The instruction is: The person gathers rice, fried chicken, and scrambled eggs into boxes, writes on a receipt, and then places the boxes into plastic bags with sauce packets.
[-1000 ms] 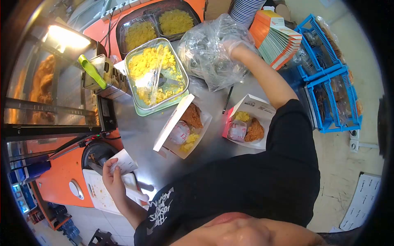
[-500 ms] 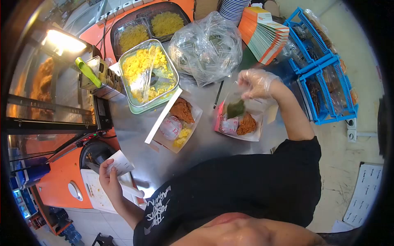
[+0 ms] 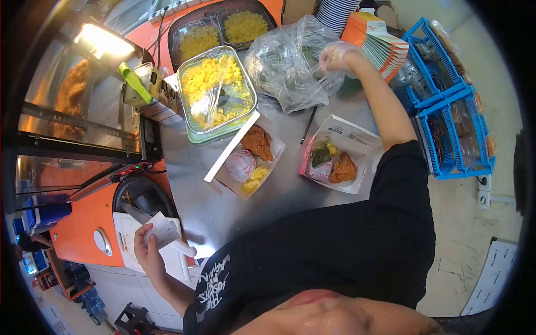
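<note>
My left hand point(image 3: 146, 244) holds a small white paper slip point(image 3: 162, 230) above the cutting board. My right hand point(image 3: 339, 57), in a clear glove, is at the right side of a clear plastic bag point(image 3: 290, 67), fingers bent together; what they grip is too small to make out. The right open box point(image 3: 357, 137) holds fried chicken point(image 3: 343, 168), a wrapped bundle, some yellow food and a dark green sheet point(image 3: 320, 154) on top. The left open box point(image 3: 234, 146) holds fried chicken point(image 3: 257, 143), a wrapped bundle point(image 3: 240, 166) and yellow egg point(image 3: 255, 180).
A glass container of scrambled egg point(image 3: 212, 81) stands left of the bag. Behind are a black tray point(image 3: 222, 42), stacked cups point(image 3: 336, 14) and folded cartons point(image 3: 375, 39). Blue baskets point(image 3: 446, 100) stand right. A knife lies by the white cutting board point(image 3: 127, 245); a heated display is left.
My right hand went from the bag to the right box with the green sheet, let it go there, and is back at the bag. My left hand still holds the slip.
</note>
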Available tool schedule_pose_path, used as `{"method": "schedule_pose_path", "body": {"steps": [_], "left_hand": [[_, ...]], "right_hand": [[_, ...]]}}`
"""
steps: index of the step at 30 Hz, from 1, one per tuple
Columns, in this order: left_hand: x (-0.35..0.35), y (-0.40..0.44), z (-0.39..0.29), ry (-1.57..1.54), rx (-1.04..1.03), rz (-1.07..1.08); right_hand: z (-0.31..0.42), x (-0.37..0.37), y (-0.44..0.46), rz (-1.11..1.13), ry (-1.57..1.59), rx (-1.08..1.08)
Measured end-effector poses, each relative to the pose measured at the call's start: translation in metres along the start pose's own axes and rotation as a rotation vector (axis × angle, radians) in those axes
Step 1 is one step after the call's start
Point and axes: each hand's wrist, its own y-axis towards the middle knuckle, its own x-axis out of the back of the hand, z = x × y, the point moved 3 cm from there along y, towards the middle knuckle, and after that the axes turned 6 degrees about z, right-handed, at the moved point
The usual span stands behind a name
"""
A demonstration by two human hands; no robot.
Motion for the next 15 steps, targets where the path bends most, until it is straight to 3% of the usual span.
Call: {"method": "schedule_pose_path", "body": {"steps": [1,2,4,5,7,8,10,12,13,15], "left_hand": [[-0.001,0.001,0.003,0.031,0.004,0.005],[-0.003,0.002,0.005,0.06,0.006,0.011],[-0.015,0.006,-0.001,0.035,-0.022,0.035],[-0.022,0.008,-0.006,0.017,-0.05,0.055],[-0.03,0.015,-0.009,0.069,-0.074,0.119],[-0.033,0.016,-0.009,0.121,-0.09,0.183],[-0.04,0.016,-0.007,0.178,-0.076,0.205],[-0.043,0.015,-0.003,0.236,0.048,0.258],[-0.045,0.012,0.001,0.271,-0.059,0.239],[-0.041,0.009,0.013,0.246,-0.015,0.263]], "right_hand": [[-0.002,0.003,-0.011,0.008,0.247,-0.012],[-0.024,-0.009,0.005,0.009,0.242,-0.016],[-0.067,-0.03,0.049,-0.253,0.374,0.342],[-0.051,-0.014,0.023,-0.25,0.372,0.341],[-0.021,0.032,-0.05,-0.545,0.676,0.222],[0.005,0.044,-0.082,-0.528,0.68,0.239],[0.051,0.047,-0.13,-0.426,1.259,0.33],[0.075,0.035,-0.137,-0.237,1.271,0.313],[0.082,0.03,-0.138,-0.086,1.272,0.282],[0.083,0.013,-0.129,-0.05,1.364,0.347]]}}
